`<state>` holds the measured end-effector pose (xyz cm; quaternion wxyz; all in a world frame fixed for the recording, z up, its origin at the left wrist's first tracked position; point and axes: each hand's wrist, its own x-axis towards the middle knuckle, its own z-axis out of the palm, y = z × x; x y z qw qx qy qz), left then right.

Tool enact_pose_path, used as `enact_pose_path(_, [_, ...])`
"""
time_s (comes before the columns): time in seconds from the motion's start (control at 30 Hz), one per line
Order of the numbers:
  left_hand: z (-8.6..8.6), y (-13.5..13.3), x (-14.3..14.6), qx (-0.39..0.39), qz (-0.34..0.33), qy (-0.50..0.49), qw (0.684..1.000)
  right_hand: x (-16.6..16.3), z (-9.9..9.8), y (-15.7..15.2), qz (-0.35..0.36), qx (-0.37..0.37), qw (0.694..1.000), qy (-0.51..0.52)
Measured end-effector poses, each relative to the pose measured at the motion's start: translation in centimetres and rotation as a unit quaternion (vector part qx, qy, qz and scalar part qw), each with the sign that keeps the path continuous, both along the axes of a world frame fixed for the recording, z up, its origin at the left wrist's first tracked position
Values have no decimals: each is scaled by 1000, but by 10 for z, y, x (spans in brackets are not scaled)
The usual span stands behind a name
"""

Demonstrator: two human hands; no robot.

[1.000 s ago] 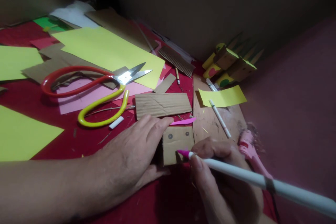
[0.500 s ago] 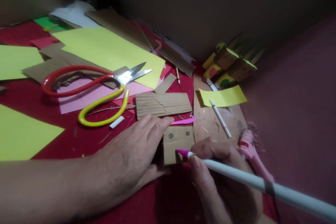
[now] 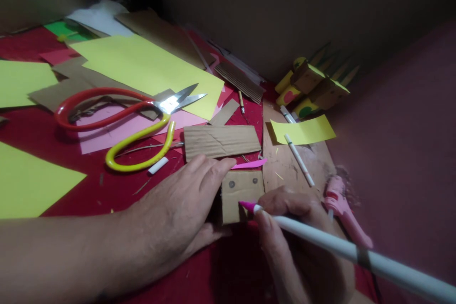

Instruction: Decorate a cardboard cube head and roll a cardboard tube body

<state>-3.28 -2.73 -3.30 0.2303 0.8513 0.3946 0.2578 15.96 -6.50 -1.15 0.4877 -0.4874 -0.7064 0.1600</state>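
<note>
The cardboard piece (image 3: 233, 202), near centre, is bracketed from the left by the half-curled left hand (image 3: 188, 192), fingers far, thumb near. From the right, the pink-tipped marker (image 3: 338, 245) is pinched in the right hand (image 3: 313, 261), fingers closed.

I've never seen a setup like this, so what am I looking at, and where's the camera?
There's no robot here. A camera worn on someone's head looks forward and down at their two bare hands. The left hand is at the edge of a small cardboard piece marked with two dark dots. The right hand holds a white marker, its magenta tip at the cardboard. Also on the work surface are scissors and yellow paper.
</note>
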Motion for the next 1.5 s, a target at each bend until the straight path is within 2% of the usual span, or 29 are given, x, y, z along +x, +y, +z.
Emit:
enact_pose_path(0.17, [1, -1, -1, -2, 0, 6, 1000, -6, 2, -4, -11, 16, 1000, -12])
enact_pose_path(0.37, [2, 0, -1, -19, 6, -10, 1000, -12, 3, -11, -35, -36, 999, -1])
enact_pose_path(0.53, [-1, 1, 0, -15, 7, -8, 1000, -13, 4, -11, -26, -32, 999, 12])
enact_pose_path(0.97, [-1, 0, 1, 21, 7, 4, 1000, -15, 4, -13, -76, -45, 996, 17])
enact_pose_path(1.27, [-1, -1, 1, 9, 14, 1, 1000, -14, 4, -10, -58, -9, 998, 16])
enact_pose_path(1.5, [-3, -1, 1, 13, 16, 7, 1000, -14, 5, -7, -16, 17, 1000, 16])
